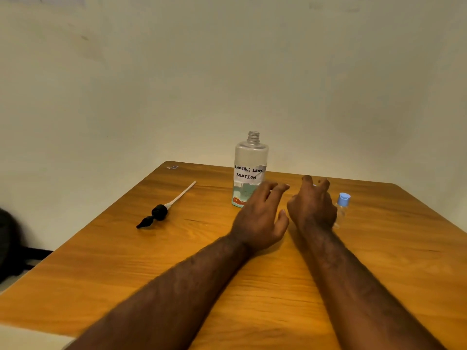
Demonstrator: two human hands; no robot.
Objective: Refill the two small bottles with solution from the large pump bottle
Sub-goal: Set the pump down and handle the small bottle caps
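Reading "CONTACT LENS SOLUTION" in black handwriting on the tall clear plastic bottle (250, 157), standing uncapped far back on the wooden counter (126, 274), a little pale green liquid inside. Hovering the left hand (257, 223) before it, fingers (279, 189) loosely straight and gripping nothing; curling the right hand (313, 210) fingers (324, 184), hold impossible to tell. Finding a small clear blue-capped bottle (342, 202) upright just beside that right hand.

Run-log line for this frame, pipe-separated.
large bottle uncapped, upright | pump lying on table | left hand open near large bottle | right hand curled, contents hidden | small bottle capped, upright
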